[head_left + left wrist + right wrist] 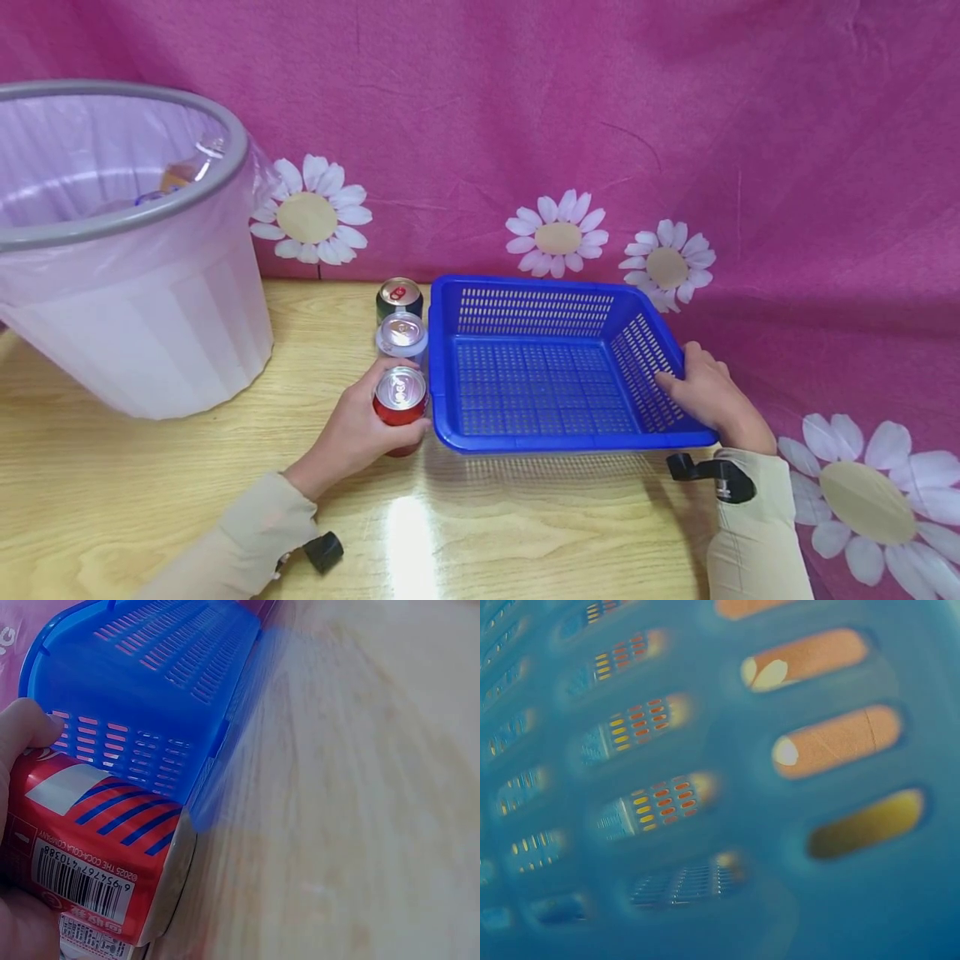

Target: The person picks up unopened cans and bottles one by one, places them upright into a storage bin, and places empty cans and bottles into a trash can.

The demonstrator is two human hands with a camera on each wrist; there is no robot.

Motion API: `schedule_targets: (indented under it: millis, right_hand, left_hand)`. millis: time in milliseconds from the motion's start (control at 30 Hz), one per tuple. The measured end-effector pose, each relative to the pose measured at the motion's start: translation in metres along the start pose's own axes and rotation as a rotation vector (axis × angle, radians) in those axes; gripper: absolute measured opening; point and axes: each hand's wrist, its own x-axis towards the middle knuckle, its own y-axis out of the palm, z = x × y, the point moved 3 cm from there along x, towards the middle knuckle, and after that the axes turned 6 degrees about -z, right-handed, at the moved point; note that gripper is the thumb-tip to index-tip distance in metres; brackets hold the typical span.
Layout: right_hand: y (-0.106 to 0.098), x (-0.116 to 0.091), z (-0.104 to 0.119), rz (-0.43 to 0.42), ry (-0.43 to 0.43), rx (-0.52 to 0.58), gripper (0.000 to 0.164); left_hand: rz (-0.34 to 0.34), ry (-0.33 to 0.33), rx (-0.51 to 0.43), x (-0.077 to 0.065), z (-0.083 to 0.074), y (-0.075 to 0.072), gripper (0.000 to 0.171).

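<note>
In the head view, my left hand (360, 425) grips a red soda can (400, 404) from its left side, with the thumb toward the front. The left wrist view shows the can's printed barcode side (97, 855) close up, against the blue basket wall (127, 697). Behind it, a pale can (402, 333) and a dark can (399, 298) stand in a row along the basket's left side. My right hand (712, 392) holds the right wall of the blue plastic basket (570, 442), thumb inside the rim. Nothing lies in the basket. Its slotted wall (757, 825) fills the right wrist view.
A white bin (150, 333) with a grey rim and clear liner stands at the left, some wrappers (176, 177) inside. The wooden table (525, 533) meets a pink flowered cloth (465, 150) at the back and right.
</note>
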Motion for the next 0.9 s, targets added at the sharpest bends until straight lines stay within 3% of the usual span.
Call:
schedule_targets:
  millis: [900]
  right_hand:
    - [0.0003, -0.0002, -0.0012, -0.004, 0.000, 0.002, 0.060]
  left_hand:
    - [0.007, -0.014, -0.023, -0.0008, 0.0009, 0.0003, 0.064]
